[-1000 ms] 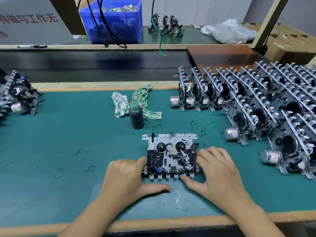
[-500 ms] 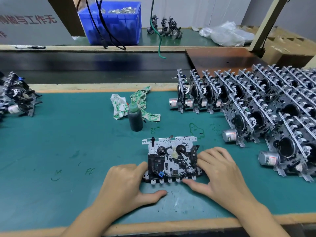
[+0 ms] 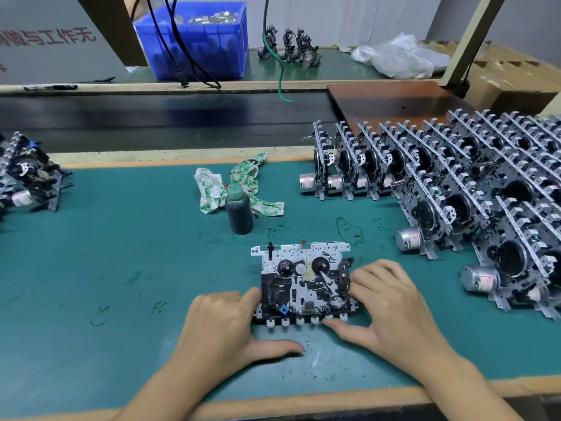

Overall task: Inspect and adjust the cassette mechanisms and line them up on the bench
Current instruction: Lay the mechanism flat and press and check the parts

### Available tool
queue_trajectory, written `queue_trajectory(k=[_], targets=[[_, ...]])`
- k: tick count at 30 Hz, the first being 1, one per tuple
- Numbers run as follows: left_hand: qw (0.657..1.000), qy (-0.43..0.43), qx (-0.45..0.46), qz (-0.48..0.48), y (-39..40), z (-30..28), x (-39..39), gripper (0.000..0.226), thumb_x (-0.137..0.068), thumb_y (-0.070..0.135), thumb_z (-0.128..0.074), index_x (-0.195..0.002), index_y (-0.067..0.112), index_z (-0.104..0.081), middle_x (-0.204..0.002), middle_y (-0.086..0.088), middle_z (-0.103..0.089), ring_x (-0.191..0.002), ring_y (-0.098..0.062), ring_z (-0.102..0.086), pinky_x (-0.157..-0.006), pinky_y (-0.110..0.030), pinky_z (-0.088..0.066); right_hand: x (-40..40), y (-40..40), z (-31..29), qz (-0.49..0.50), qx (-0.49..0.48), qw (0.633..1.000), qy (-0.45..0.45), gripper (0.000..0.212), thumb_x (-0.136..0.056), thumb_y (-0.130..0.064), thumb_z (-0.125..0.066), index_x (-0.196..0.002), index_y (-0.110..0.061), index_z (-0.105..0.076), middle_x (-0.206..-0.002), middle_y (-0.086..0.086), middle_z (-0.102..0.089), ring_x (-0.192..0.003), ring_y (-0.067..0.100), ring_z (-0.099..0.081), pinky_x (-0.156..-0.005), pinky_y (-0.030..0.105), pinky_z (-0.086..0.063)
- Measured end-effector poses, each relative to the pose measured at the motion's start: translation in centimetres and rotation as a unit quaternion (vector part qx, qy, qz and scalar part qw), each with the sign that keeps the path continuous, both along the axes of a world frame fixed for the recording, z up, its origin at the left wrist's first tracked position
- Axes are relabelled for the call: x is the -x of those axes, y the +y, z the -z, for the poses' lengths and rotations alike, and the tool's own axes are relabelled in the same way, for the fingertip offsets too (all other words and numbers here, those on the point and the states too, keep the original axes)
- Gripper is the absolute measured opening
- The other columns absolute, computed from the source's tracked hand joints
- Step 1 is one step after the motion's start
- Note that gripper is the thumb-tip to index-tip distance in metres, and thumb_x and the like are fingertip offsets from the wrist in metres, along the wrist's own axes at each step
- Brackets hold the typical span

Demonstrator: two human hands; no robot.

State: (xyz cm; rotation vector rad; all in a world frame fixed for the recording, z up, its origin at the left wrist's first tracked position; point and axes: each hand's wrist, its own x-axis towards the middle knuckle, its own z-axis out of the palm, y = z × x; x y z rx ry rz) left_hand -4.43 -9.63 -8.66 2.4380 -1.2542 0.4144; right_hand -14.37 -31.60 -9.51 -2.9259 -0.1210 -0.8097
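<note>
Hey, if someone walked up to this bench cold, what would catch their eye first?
Probably the long rows of cassette mechanisms standing on edge along the right of the green mat. Next, the single mechanism lying flat near the front edge, with the left hand and right hand at its sides. Behind it stands a dark bottle.

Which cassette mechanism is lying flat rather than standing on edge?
The cassette mechanism between the left hand and right hand, face up on the green mat. The lined-up mechanisms at right stand on edge.
</note>
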Motion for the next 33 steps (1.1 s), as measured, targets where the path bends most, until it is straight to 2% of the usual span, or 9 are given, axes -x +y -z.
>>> queue_trajectory(k=[4, 8, 13, 15, 18, 21, 24, 28, 33], targets=[[0.998, 0.008, 0.016, -0.063, -0.6, 0.1, 0.4, 0.066, -0.061, 0.078, -0.049, -0.046, 0.014, -0.044, -0.034, 0.002, -0.035, -0.027, -0.019, -0.038, -0.033, -0.021, -0.024, -0.1, 0.1, 0.0, -0.003, -0.004, 1.000, -0.006, 0.054, -0.078, -0.063, -0.054, -0.062, -0.012, -0.060, -0.069, -0.004, -0.056, -0.066, 0.019, -0.054, -0.084, 0.031, -0.039], [0.996, -0.007, 0.026, -0.088, -0.9, 0.1, 0.4, 0.065, -0.063, 0.074, -0.049, -0.042, 0.013, -0.041, -0.031, 0.000, -0.031, -0.025, -0.018, -0.034, -0.038, -0.018, -0.018, 0.0, 0.0, -0.2, -0.020, -0.034, 0.999, 0.005, 0.055, -0.071, -0.065, -0.061, -0.061, -0.011, -0.057, -0.068, -0.004, -0.053, -0.066, 0.019, -0.050, -0.085, 0.031, -0.039], [0.999, 0.037, -0.002, -0.015, -0.1, 0.0, -0.5, 0.068, -0.061, 0.080, -0.047, -0.050, 0.013, -0.045, -0.034, 0.003, -0.038, -0.030, -0.018, -0.042, -0.033, -0.019, -0.030, -0.1, 0.5, 0.0, 0.005, -0.012, 1.000, -0.018, 0.047, -0.074, -0.055, -0.061, -0.058, -0.011, -0.057, -0.065, -0.003, -0.052, -0.062, 0.020, -0.050, -0.081, 0.031, -0.039], [0.999, 0.048, -0.008, 0.010, 0.2, -0.3, -0.6, 0.060, -0.060, 0.076, -0.052, -0.054, 0.018, -0.042, -0.036, 0.005, -0.038, -0.031, -0.017, -0.042, -0.033, -0.018, -0.032, 0.0, 0.5, 0.1, 0.018, 0.001, 1.000, -0.016, 0.046, -0.075, -0.055, -0.058, -0.059, -0.011, -0.057, -0.066, -0.003, -0.053, -0.062, 0.021, -0.052, -0.082, 0.032, -0.039], [0.998, 0.048, -0.003, 0.029, 0.3, -0.1, -0.2, 0.049, -0.061, 0.065, -0.058, -0.055, 0.019, -0.043, -0.037, 0.005, -0.038, -0.032, -0.017, -0.042, -0.033, -0.018, -0.032, 0.0, 0.2, 0.1, 0.024, 0.000, 1.000, -0.006, 0.049, -0.073, -0.059, -0.057, -0.063, -0.011, -0.058, -0.071, -0.003, -0.056, -0.067, 0.019, -0.056, -0.091, 0.035, -0.037], [0.998, 0.044, -0.008, 0.053, 0.4, 0.2, 0.2, 0.050, -0.061, 0.064, -0.059, -0.054, 0.015, -0.050, -0.037, 0.005, -0.037, -0.032, -0.017, -0.041, -0.032, -0.020, -0.033, 0.1, 0.1, 0.2, 0.032, -0.011, 0.999, -0.011, 0.055, -0.070, -0.066, -0.057, -0.063, -0.011, -0.060, -0.071, -0.004, -0.059, -0.070, 0.017, -0.058, -0.099, 0.039, -0.034], [0.998, 0.050, -0.007, 0.048, 0.5, 0.1, 0.2, 0.052, -0.061, 0.064, -0.059, -0.053, 0.014, -0.046, -0.037, 0.005, -0.037, -0.032, -0.018, -0.042, -0.031, -0.022, -0.035, 0.1, 0.3, 0.2, 0.039, -0.010, 0.999, -0.018, 0.055, -0.071, -0.065, -0.058, -0.060, -0.012, -0.058, -0.069, -0.005, -0.057, -0.069, 0.016, -0.058, -0.101, 0.043, -0.034], [0.998, 0.064, -0.005, 0.024, 0.4, 0.1, 0.4, 0.050, -0.062, 0.064, -0.057, -0.055, 0.015, -0.054, -0.037, 0.006, -0.038, -0.032, -0.016, -0.043, -0.032, -0.020, -0.036, 0.3, 0.0, 0.1, 0.008, -0.014, 1.000, 0.012, 0.053, -0.077, -0.063, -0.054, -0.064, -0.012, -0.058, -0.073, -0.004, -0.058, -0.075, 0.016, -0.059, -0.102, 0.042, -0.033], [0.999, 0.038, 0.013, 0.006, 0.4, 0.0, 0.4, 0.052, -0.066, 0.063, -0.055, -0.050, 0.014, -0.043, -0.035, 0.004, -0.035, -0.030, -0.017, -0.038, -0.032, -0.016, -0.030, 0.3, 0.3, 0.0, 0.006, -0.015, 1.000, 0.009, 0.057, -0.081, -0.067, -0.048, -0.065, -0.013, -0.059, -0.072, -0.005, -0.059, -0.074, 0.016, -0.060, -0.102, 0.042, -0.033]])
